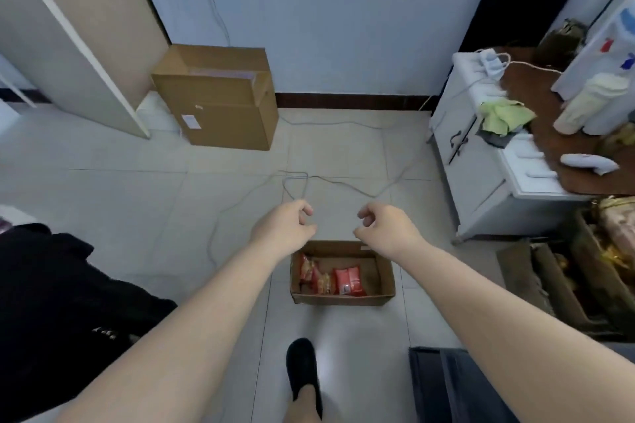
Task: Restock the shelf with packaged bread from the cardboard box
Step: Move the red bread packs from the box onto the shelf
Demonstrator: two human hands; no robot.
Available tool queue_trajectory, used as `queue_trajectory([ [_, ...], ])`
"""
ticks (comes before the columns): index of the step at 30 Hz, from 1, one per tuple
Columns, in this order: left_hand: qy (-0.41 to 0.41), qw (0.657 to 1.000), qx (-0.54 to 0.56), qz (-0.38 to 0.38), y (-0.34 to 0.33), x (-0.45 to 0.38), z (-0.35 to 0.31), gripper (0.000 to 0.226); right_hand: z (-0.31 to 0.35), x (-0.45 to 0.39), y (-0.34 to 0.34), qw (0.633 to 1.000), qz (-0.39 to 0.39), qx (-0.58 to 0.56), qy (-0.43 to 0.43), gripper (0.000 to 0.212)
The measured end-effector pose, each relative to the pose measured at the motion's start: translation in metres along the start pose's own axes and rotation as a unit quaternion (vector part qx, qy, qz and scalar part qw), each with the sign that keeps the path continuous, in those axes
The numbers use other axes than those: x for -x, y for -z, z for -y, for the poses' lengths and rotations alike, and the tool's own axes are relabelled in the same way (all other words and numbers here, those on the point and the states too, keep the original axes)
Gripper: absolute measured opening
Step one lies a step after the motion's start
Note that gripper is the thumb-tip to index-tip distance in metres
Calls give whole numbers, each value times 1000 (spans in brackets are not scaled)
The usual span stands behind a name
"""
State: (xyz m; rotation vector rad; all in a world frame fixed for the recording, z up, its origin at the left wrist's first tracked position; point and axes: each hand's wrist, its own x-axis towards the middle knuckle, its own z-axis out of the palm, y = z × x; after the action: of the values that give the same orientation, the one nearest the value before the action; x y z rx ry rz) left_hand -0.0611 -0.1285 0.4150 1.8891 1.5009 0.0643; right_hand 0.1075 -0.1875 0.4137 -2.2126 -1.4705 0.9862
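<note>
Both hands are hanging in the air above the open cardboard box [342, 273], which is sitting on the tiled floor [137, 182]. The left hand [287, 225] is hovering over the box's far-left corner, fingers loosely curled, holding nothing. The right hand [385, 225] is hovering over the box's far-right corner, same loose curl, also holding nothing. Neither is touching the box.

The red bread packets [331, 278] are lying inside the box, bunched toward its left and middle; the right part of the box floor is showing bare. The exact packet count is hard to tell.

Risks from here:
- No shelf is clearly showing. The wooden rack [549, 285] right of the box may be it, but I cannot tell, so the packets could end up in the wrong spot.
- Grey cables [343, 184] are trailing across the floor just beyond the box; stepping forward could snag a foot.
- The black shoe [304, 374] is standing just short of the box's near wall, so a step could kick the box and shift it.
- The packets are overlapping, so a hasty grab could pinch two and drop one, or squash the soft bread.
- Lifting the whole box by one wall could fold the cardboard and spill the packets.
- The larger closed carton [220, 99] beyond the box, against the wall, could be mistaken for the source.
</note>
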Motion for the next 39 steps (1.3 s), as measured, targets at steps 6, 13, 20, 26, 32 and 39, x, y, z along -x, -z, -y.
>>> queue_trajectory([
  [6,62,996,15,59,-53,-117,65,25,-42,-112,-65,995,58,-7,-77,34],
  [13,134,982,74,110,-201,-236,158,25,-157,-238,-186,985,111,4,-133,35],
  [20,173,973,40,150,-367,-347,257,34,-316,-366,-327,975,151,48,-158,44],
  [26,94,971,-36,218,-481,-426,289,45,-416,-435,-421,962,167,84,-197,74],
  [32,264,901,98,329,-537,-456,292,47,-463,-454,-450,907,254,-12,-336,72],
  [39,315,867,256,289,-565,-456,274,50,-480,-443,-453,913,114,-188,-342,76],
])
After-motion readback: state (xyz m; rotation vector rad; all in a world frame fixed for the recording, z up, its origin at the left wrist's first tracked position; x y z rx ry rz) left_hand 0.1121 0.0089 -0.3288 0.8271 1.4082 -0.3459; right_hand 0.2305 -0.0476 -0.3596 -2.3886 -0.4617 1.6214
